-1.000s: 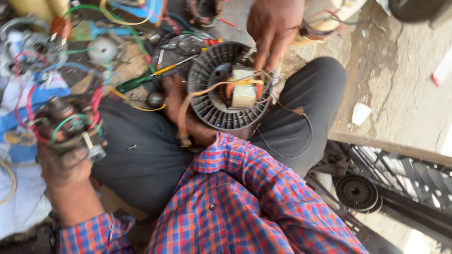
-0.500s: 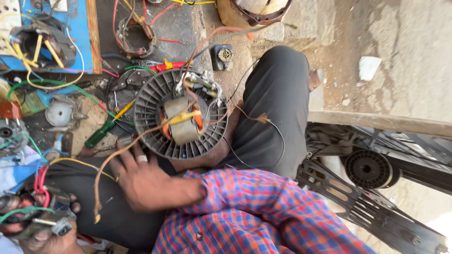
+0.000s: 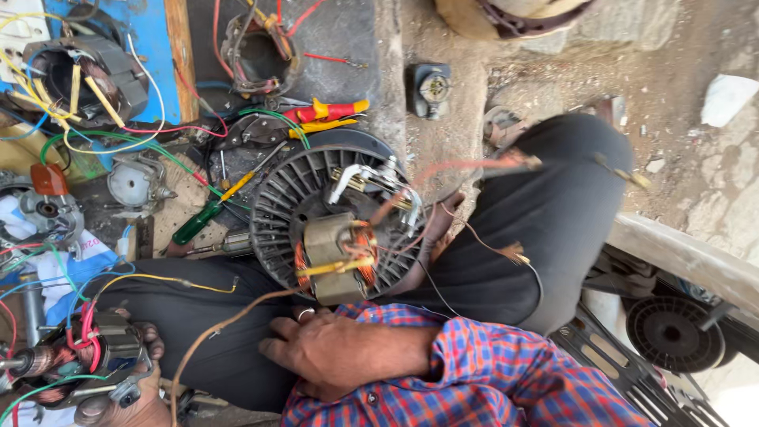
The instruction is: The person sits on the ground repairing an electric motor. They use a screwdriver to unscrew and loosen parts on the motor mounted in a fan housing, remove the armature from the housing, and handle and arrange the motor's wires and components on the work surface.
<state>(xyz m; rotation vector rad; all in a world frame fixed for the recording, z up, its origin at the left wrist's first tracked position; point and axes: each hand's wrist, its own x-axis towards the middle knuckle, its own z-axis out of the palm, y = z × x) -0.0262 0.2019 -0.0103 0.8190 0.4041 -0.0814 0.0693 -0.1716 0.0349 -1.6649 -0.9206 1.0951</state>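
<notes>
Sat low among scattered parts, dark trousers folded around a round finned fan motor (image 3: 286, 207) that lay in the lap, coil block and copper winding facing up, loose orange and brown leads trailing off over the thigh. Kept the left hand (image 3: 136, 398) at the lower left edge, its grip closed around a small wound motor (image 3: 93, 357) tangled in red, green and blue wires. Laid the right hand (image 3: 326, 349) flat on the thigh just below the fan motor, fingers loose, grip open and holding nothing, a thin brown wire (image 3: 207, 336) passing close beside it. Left a green-handled screwdriver (image 3: 198, 222) and red-and-yellow pliers (image 3: 332, 111) on the floor just beyond the housing, with other stripped stators further off. Looked like a pause between two pieces of wiring work: one motor in hand, the other parked in the lap. Called, probably, for the free hand to sort out one loose lead without snagging the fine copper strands, and for a steady hold on the small motor meanwhile.
</notes>
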